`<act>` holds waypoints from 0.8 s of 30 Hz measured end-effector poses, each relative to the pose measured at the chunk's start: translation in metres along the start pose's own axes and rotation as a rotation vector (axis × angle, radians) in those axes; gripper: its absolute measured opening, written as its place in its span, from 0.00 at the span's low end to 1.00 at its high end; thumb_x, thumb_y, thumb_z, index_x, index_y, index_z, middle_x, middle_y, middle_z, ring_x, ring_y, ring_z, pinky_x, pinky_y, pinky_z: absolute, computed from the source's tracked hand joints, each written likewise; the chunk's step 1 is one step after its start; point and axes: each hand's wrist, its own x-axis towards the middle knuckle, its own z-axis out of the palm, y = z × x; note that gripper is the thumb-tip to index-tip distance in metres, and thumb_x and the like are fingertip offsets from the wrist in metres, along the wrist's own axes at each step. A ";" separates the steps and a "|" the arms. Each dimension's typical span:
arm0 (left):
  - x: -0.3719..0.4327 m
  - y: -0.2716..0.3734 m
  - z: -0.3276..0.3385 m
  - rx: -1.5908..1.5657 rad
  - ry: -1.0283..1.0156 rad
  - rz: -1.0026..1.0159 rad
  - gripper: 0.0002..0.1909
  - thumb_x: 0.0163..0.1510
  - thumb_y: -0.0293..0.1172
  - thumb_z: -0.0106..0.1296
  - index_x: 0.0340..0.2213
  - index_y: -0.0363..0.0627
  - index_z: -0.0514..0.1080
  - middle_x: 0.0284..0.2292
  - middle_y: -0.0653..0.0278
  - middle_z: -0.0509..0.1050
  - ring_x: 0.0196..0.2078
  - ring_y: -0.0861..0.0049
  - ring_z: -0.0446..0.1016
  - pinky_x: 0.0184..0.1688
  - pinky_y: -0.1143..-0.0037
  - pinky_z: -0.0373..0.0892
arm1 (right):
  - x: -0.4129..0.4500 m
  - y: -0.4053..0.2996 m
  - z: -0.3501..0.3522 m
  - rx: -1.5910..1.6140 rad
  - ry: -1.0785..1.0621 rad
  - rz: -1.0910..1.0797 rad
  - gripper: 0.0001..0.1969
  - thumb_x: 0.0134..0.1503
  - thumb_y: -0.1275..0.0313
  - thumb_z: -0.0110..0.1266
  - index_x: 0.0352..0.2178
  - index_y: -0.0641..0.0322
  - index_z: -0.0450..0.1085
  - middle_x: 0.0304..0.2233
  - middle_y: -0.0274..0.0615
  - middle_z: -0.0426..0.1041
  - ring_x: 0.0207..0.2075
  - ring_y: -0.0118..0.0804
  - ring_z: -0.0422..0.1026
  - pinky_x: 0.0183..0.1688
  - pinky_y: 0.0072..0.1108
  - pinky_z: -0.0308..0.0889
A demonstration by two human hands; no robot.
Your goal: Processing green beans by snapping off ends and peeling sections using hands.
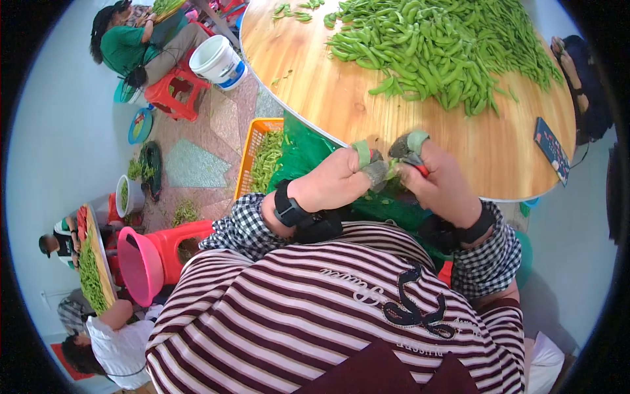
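Note:
My left hand (pixel 334 180) and my right hand (pixel 438 180) meet just over the near edge of the wooden table (pixel 320 98). Grey knit finger covers with pale green bands wrap some fingertips on both. Between the fingertips shows a small green soybean pod (pixel 392 168), mostly hidden, pinched by my left hand. A small tool with red on it (pixel 421 170) is gripped in my right hand; its working end is hard to make out. Beyond both hands lies a large heap of green soybean pods (pixel 423 54). Green plastic sheeting (pixel 305 147) hangs below the table edge.
An orange plastic crate (pixel 242 172) of pods stands on the floor at left. A dark patterned box-like item (pixel 551 150) rests at the table's right edge. Left are a white bucket (pixel 211 51), red stools (pixel 170 96) and a pink basin (pixel 140 266). Several people sit around.

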 end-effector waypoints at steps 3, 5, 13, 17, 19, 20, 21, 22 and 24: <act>-0.004 0.000 -0.006 0.149 -0.038 0.149 0.07 0.56 0.29 0.46 0.28 0.39 0.69 0.22 0.63 0.68 0.25 0.71 0.66 0.29 0.73 0.64 | 0.001 -0.004 0.002 -0.068 -0.064 0.022 0.08 0.50 0.73 0.53 0.29 0.67 0.65 0.20 0.51 0.69 0.23 0.52 0.71 0.26 0.33 0.65; -0.006 0.006 -0.009 0.364 -0.033 0.290 0.07 0.51 0.30 0.50 0.26 0.38 0.69 0.20 0.52 0.68 0.24 0.55 0.68 0.27 0.68 0.64 | 0.003 -0.008 0.008 -0.275 -0.090 -0.065 0.08 0.49 0.73 0.52 0.27 0.67 0.64 0.19 0.53 0.68 0.23 0.53 0.71 0.25 0.34 0.66; -0.025 -0.018 -0.028 0.445 -0.082 0.161 0.07 0.51 0.31 0.51 0.27 0.39 0.69 0.24 0.50 0.68 0.26 0.53 0.66 0.28 0.68 0.65 | -0.004 -0.008 0.051 -0.560 -0.028 -0.121 0.07 0.45 0.73 0.53 0.24 0.65 0.64 0.19 0.52 0.67 0.21 0.54 0.69 0.22 0.36 0.66; -0.027 -0.020 -0.029 0.223 -0.061 0.218 0.08 0.56 0.31 0.48 0.27 0.39 0.69 0.20 0.55 0.65 0.22 0.63 0.64 0.25 0.71 0.63 | -0.002 -0.007 0.057 -0.564 0.023 -0.175 0.08 0.46 0.73 0.53 0.27 0.63 0.64 0.20 0.48 0.67 0.20 0.51 0.69 0.21 0.34 0.66; -0.030 -0.017 -0.034 0.202 -0.091 0.114 0.09 0.55 0.32 0.49 0.26 0.38 0.69 0.21 0.50 0.66 0.24 0.57 0.65 0.27 0.69 0.64 | -0.004 -0.005 0.054 -0.595 0.059 -0.170 0.08 0.46 0.74 0.53 0.29 0.63 0.65 0.21 0.47 0.67 0.20 0.50 0.69 0.21 0.33 0.66; -0.032 -0.018 -0.039 0.191 -0.107 0.062 0.10 0.54 0.33 0.50 0.26 0.37 0.69 0.22 0.47 0.67 0.25 0.54 0.65 0.27 0.68 0.64 | -0.005 -0.003 0.048 -0.634 0.068 -0.171 0.09 0.46 0.74 0.53 0.30 0.63 0.65 0.20 0.47 0.67 0.20 0.50 0.69 0.21 0.32 0.66; -0.035 -0.023 -0.044 0.238 -0.062 0.102 0.13 0.55 0.36 0.51 0.25 0.37 0.69 0.21 0.47 0.65 0.24 0.55 0.64 0.26 0.69 0.64 | -0.006 -0.003 0.043 -0.670 0.077 -0.174 0.09 0.46 0.75 0.53 0.31 0.63 0.66 0.20 0.47 0.67 0.19 0.49 0.69 0.21 0.32 0.66; -0.040 -0.033 -0.051 0.282 0.001 0.024 0.14 0.55 0.37 0.51 0.25 0.37 0.69 0.21 0.48 0.65 0.23 0.55 0.64 0.26 0.69 0.64 | -0.009 -0.008 0.038 -0.757 0.021 -0.148 0.10 0.46 0.76 0.52 0.33 0.61 0.67 0.25 0.47 0.69 0.19 0.46 0.70 0.21 0.29 0.67; -0.050 -0.038 -0.067 0.422 0.137 -0.180 0.16 0.55 0.40 0.53 0.24 0.37 0.70 0.19 0.49 0.66 0.21 0.55 0.64 0.25 0.68 0.64 | -0.018 -0.008 0.034 -0.809 -0.049 -0.219 0.10 0.47 0.76 0.51 0.34 0.60 0.68 0.30 0.47 0.71 0.19 0.42 0.70 0.21 0.28 0.67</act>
